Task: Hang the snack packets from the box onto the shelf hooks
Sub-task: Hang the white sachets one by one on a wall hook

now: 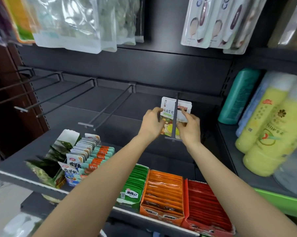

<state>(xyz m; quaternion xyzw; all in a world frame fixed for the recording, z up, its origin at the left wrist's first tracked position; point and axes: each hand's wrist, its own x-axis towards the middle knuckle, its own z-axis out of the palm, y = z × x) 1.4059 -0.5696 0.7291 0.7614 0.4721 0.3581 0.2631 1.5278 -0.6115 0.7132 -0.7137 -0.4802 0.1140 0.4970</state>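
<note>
Head view: dark shelf (110, 147) carrying open boxes (163, 194) of snacks. Farther back, both arms outstretched to one grey hook (174, 117). White snack packet (170, 110) pinched between left hand (152, 124) at its left edge and right hand (189, 129) at its right, behind the hook's rod.

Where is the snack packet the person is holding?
The snack packet sits right of centre in the head view, gripped between the left hand and right hand, at the rightmost hook.
</note>
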